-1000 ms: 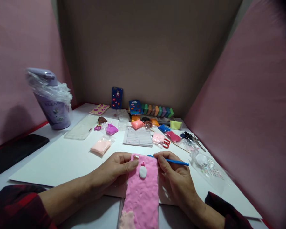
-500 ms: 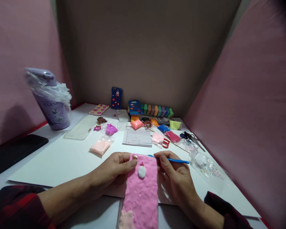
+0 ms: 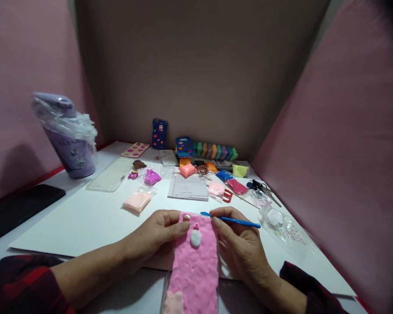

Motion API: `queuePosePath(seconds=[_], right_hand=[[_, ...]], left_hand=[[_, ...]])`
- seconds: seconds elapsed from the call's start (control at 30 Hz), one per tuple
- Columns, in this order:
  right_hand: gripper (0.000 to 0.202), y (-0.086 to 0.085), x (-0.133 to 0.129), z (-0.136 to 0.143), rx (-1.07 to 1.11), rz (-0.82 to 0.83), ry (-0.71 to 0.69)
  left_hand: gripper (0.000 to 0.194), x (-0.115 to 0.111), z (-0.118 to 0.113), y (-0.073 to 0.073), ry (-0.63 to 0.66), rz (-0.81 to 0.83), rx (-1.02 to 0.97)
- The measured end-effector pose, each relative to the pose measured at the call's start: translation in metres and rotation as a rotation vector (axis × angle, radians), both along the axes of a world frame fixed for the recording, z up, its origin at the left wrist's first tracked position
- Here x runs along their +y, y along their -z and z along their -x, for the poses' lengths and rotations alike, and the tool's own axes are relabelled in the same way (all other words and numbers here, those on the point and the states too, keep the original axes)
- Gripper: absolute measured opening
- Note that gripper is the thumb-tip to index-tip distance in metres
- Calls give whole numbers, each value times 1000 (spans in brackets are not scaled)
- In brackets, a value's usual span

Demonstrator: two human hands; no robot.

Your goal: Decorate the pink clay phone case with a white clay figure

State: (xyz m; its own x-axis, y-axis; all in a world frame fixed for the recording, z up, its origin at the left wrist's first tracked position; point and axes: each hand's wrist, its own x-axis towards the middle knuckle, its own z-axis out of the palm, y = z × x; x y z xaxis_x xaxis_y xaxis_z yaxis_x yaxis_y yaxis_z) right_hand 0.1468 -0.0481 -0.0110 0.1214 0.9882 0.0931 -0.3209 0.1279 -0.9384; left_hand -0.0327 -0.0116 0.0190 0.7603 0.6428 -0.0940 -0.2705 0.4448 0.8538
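A phone case (image 3: pixel 196 270) covered in bumpy pink clay is held up at the table's near edge. Near its top sits a white clay oval (image 3: pixel 195 238) with a small dark pink piece above it. Peach clay (image 3: pixel 174 303) covers the lower left corner. My left hand (image 3: pixel 168 229) grips the case's upper left side, thumb on the front by the camera hole. My right hand (image 3: pixel 240 237) pinches a blue modelling tool (image 3: pixel 239 221), its flattened tip at the case's top edge. The right fingers also rest beside the case's right edge.
Several clay packets, such as a peach one (image 3: pixel 137 200), lie beyond my hands, around a notepad (image 3: pixel 188 188). A purple tumbler (image 3: pixel 70 144) and dark phone (image 3: pixel 26 207) are at left. Keys (image 3: pixel 263 188) and a gem bag (image 3: pixel 286 226) lie right. Decorated cases (image 3: pixel 159 133) stand behind.
The blue tool's tip has shifted left and now shows above the case's top edge, with its handle tilting slightly lower at right. The case has moved very slightly.
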Motion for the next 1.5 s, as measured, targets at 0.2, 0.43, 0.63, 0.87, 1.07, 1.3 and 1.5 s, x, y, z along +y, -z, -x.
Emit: queuePosePath(seconds=[0.2, 0.43, 0.63, 0.87, 1.07, 1.3, 1.5], right_hand=[[22, -6, -2, 0, 1, 12, 1], [26, -8, -1, -1, -29, 53, 16], [25, 0, 1, -2, -33, 105, 41], [26, -3, 2, -3, 2, 83, 9], [28, -2, 2, -2, 11, 89, -22], [24, -7, -1, 8, 60, 161, 42], [26, -5, 3, 5, 123, 132, 4]], left_hand=[[28, 0, -1, 1, 1, -6, -5], [22, -1, 0, -1, 26, -10, -14], [29, 0, 0, 0, 32, -11, 7], [23, 0, -3, 1, -13, -8, 3], [28, 0, 0, 0, 16, -31, 19], [31, 0, 1, 0, 43, -71, 46], [39, -1, 0, -3, 11, -15, 31]])
